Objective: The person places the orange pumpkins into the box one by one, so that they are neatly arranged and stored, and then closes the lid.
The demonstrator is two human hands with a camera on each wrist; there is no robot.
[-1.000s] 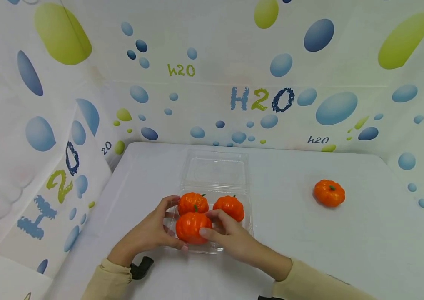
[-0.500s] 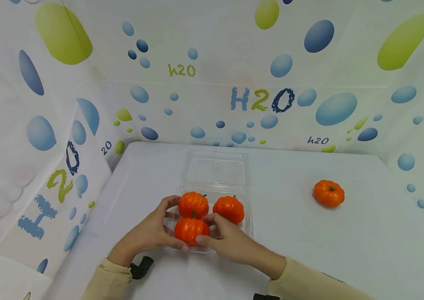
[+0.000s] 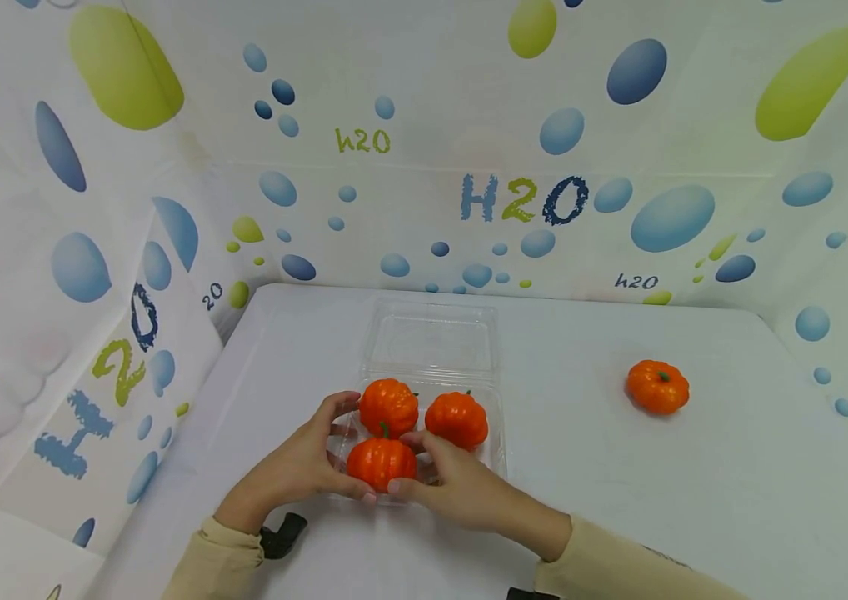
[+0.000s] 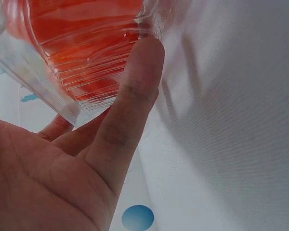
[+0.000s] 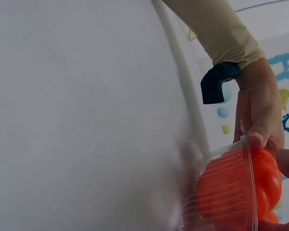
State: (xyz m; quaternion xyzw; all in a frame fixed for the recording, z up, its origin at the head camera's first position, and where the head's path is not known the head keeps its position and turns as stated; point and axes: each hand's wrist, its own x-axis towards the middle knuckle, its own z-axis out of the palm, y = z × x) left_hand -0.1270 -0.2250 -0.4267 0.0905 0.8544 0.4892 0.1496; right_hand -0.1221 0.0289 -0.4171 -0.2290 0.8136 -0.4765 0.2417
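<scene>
Pumpkin 1 point(image 3: 381, 467) is located in the near left part of the clear box point(image 3: 495, 442), between the fingers of the left hand point(image 3: 307, 460) and those of the right hand point(image 3: 465, 483). Its green stem is on the far side. Right fingers: clamped on pumpkin 1, thumb at the near side, other fingers at the far right side. Left fingers: clamped on the left end of the box, thumb along the near wall, the others spaced apart along the left wall. The left wrist view shows orange through the ribbed plastic at the thumb.

Pumpkin 2 point(image 3: 388, 407) lies in the box, beyond pumpkin 1 and to the right of the left fingertips. Pumpkin 3 point(image 3: 456, 419) lies in the box, just beyond the right fingers; contact with them cannot be determined. The lid point(image 3: 433, 337) is open, beyond both sets of fingers.

Pumpkin 4 point(image 3: 658, 387) rests on the counter point(image 3: 604, 500), outside the box, well to the right of the right fingers. A black mount point(image 3: 285, 535) projects at the left wrist, nearer the person than the left fingers. A white sheet point(image 3: 424, 167) with blue and green drops and H2O lettering stands behind the counter.
</scene>
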